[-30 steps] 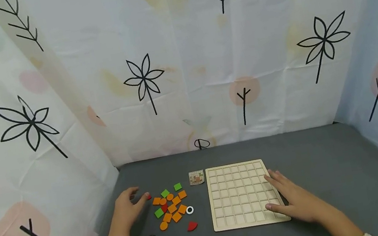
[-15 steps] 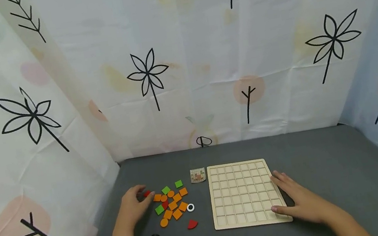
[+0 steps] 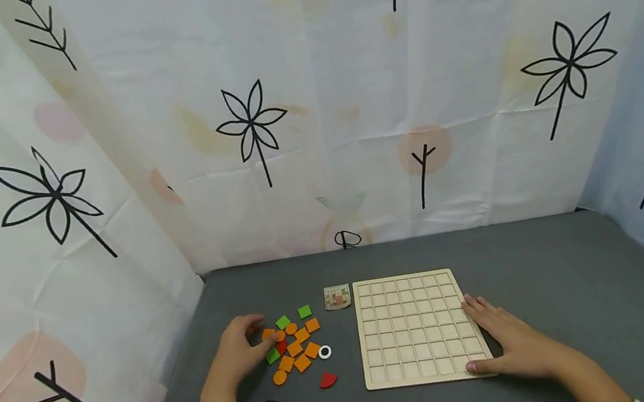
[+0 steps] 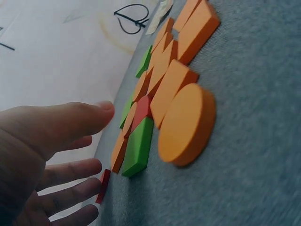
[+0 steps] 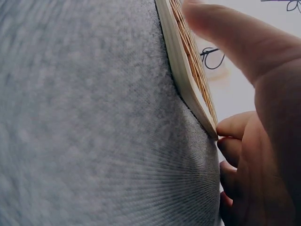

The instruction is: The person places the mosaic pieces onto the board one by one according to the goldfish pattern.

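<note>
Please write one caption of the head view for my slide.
Left grip at the coloured pieces, right grip at the right edge of the board.

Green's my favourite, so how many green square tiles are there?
3 green square tiles: two farther back, one nearer, by the thumb of the left hand, which may hide others.

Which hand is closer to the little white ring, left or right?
Left. The left hand is left of the white ring, across the orange pieces; the right hand is farther off, at the right edge of the wooden board.
</note>
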A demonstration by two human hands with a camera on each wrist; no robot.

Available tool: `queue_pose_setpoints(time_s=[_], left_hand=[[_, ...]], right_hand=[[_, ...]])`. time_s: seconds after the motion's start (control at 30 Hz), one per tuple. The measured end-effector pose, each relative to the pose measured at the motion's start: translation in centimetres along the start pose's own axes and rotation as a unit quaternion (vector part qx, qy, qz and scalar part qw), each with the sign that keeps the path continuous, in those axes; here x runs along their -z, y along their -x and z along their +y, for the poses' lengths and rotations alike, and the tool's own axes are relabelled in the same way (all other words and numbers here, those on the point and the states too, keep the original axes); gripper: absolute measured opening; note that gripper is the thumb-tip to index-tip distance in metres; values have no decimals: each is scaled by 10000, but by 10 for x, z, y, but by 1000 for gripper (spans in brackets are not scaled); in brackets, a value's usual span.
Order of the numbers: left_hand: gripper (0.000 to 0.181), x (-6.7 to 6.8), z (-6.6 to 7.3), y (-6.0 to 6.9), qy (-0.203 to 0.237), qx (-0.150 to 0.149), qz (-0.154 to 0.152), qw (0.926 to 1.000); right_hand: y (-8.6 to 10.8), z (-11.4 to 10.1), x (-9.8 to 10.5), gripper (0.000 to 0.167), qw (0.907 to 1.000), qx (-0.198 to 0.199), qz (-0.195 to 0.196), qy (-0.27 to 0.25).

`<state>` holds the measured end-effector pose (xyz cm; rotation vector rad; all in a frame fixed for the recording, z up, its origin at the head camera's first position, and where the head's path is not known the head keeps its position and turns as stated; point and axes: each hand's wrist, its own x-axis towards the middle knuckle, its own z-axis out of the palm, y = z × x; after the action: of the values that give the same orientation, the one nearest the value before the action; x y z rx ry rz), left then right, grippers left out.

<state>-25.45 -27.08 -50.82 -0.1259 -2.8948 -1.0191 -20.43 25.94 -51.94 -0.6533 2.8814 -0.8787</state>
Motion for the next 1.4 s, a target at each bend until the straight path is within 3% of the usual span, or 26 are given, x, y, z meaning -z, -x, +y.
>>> queue_pose_setpoints(time_s=[0.2, 0.47, 0.77, 1.4], left_hand=[[48, -5, 6, 0, -57, -170, -91, 9998], [36, -14, 10, -2, -109, 8, -146, 9998], [27, -15, 12, -2, -243, 74, -225, 9994], [28, -13, 9, -1, -165, 31, -147, 9998]], right_hand=[[0, 1, -1, 116, 10000, -6, -45, -18], [0, -1, 1, 115, 9999, -104, -100, -48], [-1, -2, 4, 115, 9998, -120, -186, 18], [-1, -1, 3, 115, 9997, -178, -187, -18]])
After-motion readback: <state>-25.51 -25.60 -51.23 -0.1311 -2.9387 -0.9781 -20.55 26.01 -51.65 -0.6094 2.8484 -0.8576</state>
